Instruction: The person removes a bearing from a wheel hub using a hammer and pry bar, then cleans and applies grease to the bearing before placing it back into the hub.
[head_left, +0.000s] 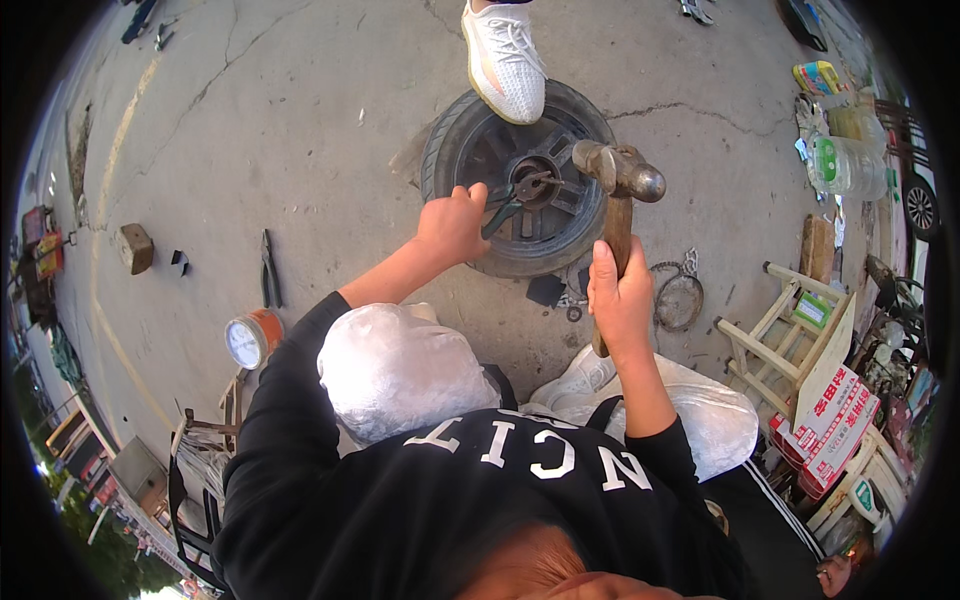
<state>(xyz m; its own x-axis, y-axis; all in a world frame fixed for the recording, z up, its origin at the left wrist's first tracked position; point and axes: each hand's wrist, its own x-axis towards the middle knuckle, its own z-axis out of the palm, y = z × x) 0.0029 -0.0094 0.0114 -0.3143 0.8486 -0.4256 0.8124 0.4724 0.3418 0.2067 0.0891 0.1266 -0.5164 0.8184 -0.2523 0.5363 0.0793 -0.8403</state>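
Pliers [526, 188] in left grip [451, 224], hammer [619, 205] in right grip [622, 292]

One hammer [619, 188], two pliers [525, 188], one flat-lying wheel [558, 228]

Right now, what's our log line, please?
left hand: grips green-handled pliers, at wheel hub | right hand: grips ball-peen hammer | white sneaker: over tire

A: anyone spot lettering in here?

B: yep, the black sweatshirt [400, 520] has big white block letters [497, 442] across the chest (upside down from this angle, lol).

A: anything over on the right?

B: a red-and-white carton [828, 425] with bold printed characters on it. The green packet [813, 311] by the pale stool [760, 350] and the yellow container [817, 77] have markings too, but those are way too tiny to make out.
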